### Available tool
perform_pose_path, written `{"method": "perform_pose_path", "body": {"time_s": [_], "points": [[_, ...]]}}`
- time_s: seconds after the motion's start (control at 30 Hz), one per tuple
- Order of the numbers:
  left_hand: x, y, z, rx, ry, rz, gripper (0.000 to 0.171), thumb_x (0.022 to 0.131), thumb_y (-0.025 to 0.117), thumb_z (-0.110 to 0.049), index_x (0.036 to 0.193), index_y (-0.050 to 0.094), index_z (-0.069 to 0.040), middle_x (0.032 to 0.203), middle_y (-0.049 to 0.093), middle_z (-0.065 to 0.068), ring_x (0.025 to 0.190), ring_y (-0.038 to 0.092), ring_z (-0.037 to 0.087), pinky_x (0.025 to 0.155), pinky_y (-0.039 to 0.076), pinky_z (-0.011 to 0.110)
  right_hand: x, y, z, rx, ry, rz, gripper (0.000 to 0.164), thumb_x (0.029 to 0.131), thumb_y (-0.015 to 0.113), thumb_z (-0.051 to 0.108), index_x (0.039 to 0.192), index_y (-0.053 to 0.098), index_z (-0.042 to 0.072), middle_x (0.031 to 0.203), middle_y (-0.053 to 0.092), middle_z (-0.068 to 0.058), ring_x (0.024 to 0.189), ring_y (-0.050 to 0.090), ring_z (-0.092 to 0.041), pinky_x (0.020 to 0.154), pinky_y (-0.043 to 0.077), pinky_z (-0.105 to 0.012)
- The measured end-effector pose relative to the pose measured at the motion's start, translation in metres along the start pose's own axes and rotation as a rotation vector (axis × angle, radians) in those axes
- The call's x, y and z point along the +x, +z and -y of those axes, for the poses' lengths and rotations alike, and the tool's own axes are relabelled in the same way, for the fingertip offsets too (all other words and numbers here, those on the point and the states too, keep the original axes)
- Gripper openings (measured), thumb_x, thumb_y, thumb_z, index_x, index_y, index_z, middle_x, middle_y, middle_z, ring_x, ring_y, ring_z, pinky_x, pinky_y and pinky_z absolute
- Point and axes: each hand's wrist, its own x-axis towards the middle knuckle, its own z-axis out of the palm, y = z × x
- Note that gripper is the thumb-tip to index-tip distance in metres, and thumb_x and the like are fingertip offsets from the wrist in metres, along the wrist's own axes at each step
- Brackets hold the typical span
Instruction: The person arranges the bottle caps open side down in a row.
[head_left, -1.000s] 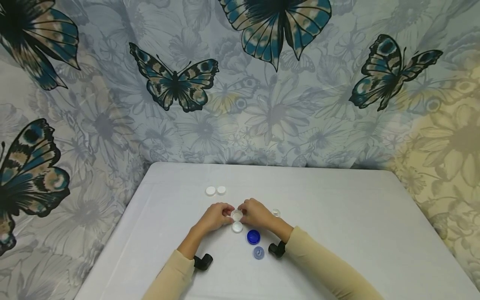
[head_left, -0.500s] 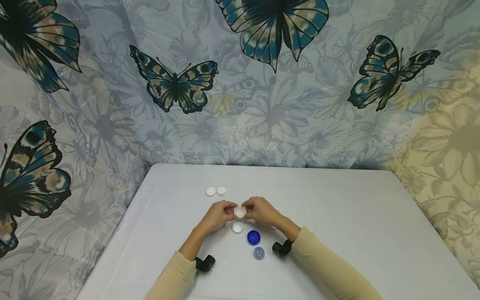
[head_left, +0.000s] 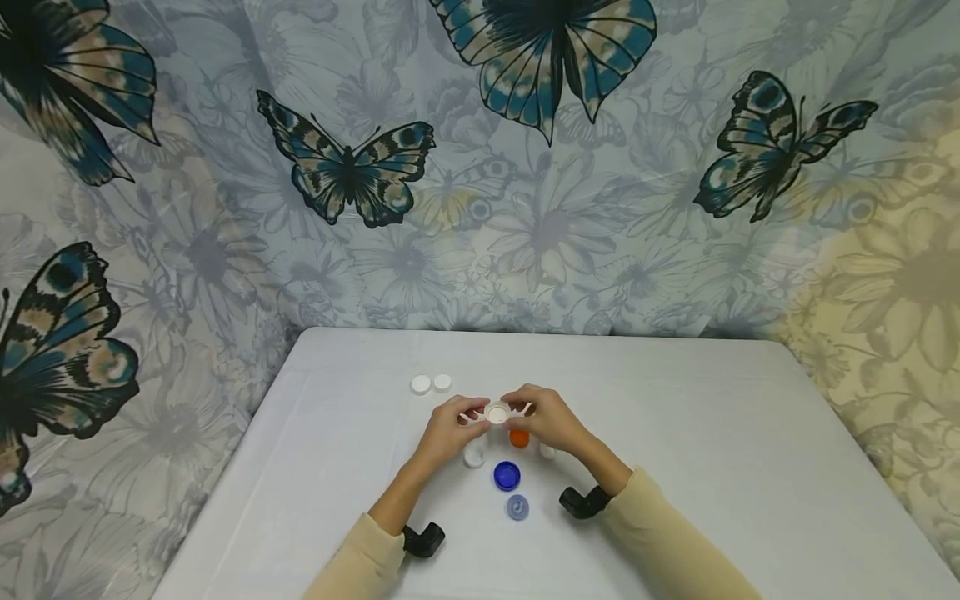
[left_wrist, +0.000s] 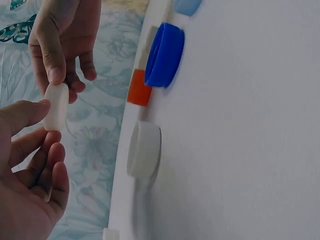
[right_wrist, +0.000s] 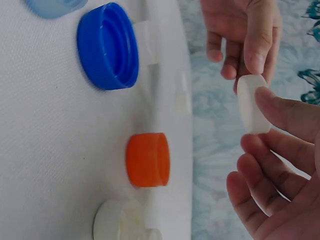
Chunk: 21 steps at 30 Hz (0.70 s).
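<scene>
Cap (head_left: pixel 497 412), white, is pinched by left hand (head_left: pixel 448 425) and right hand (head_left: pixel 553 418) at frame's lower centre, above an orange cap (head_left: pixel 519 439)

The table (head_left: pixel 712 467) has a white surface with rounded far corners. Behind it, a fabric backdrop (head_left: pixel 480 258) carries pale grey-blue flowers and 5 large butterflies (head_left: pixel 348 171) in teal, beige and black; 3 extend past the frame edge. The right side is tinted yellow. Toward the far edge, 2 white caps (head_left: pixel 421 384) sit side by side. Nearer, 1 dark blue cap (head_left: pixel 507 476) lies between 1 orange cap (head_left: pixel 519 439), behind, and 1 pale blue cap (head_left: pixel 517 507), in front.
</scene>
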Motion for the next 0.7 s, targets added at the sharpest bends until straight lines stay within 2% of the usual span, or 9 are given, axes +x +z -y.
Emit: {"method": "perform_pose_path", "body": {"time_s": [0.1,0.23,0.37,0.57,0.7], "points": [[-0.001,0.003,-0.005,-0.027,0.001,-0.03,0.033,0.083,0.076,-0.013,0.114,0.071,-0.003,0.098,0.071,0.012,0.086,0.065,0.025,0.075,0.054,0.032,-0.005,-0.003,0.002,0.017,-0.019,-0.041,0.031,0.083,0.075,0.013,0.112,0.071,0.002,0.096,0.069,-0.007,0.089,0.06,-0.022,0.079,0.056,-0.039],[-0.002,0.009,-0.013,-0.06,0.006,-0.027,0.035,0.084,0.075,-0.016,0.116,0.07,-0.004,0.102,0.071,0.011,0.089,0.064,0.024,0.076,0.053,0.029,-0.015,-0.008,0.0,0.036,-0.034,-0.09,0.031,0.083,0.076,0.012,0.112,0.071,0.001,0.094,0.069,-0.005,0.086,0.06,-0.019,0.075,0.055,-0.03],[-0.002,0.014,-0.019,-0.087,0.016,-0.022,0.035,0.084,0.075,-0.016,0.117,0.07,-0.004,0.104,0.071,0.01,0.09,0.064,0.023,0.078,0.054,0.032,-0.023,-0.011,-0.005,0.049,-0.042,-0.117,0.031,0.082,0.077,0.013,0.111,0.071,0.002,0.095,0.069,-0.004,0.084,0.06,-0.016,0.073,0.054,-0.024],[-0.003,0.018,-0.02,-0.081,0.04,-0.055,0.034,0.084,0.075,-0.014,0.116,0.07,-0.004,0.103,0.071,0.011,0.088,0.063,0.023,0.078,0.055,0.039,-0.026,-0.011,-0.003,0.068,-0.057,-0.163,0.033,0.081,0.078,0.013,0.112,0.071,0.002,0.098,0.07,-0.005,0.084,0.061,-0.014,0.076,0.056,-0.029],[-0.002,0.019,-0.021,-0.087,0.04,-0.071,0.034,0.084,0.076,-0.013,0.116,0.07,-0.005,0.102,0.07,0.011,0.089,0.064,0.025,0.078,0.055,0.036,-0.027,-0.008,-0.003,0.08,-0.066,-0.224,0.033,0.08,0.078,0.009,0.111,0.071,0.002,0.098,0.071,-0.007,0.083,0.065,-0.017,0.078,0.057,-0.034]]}}
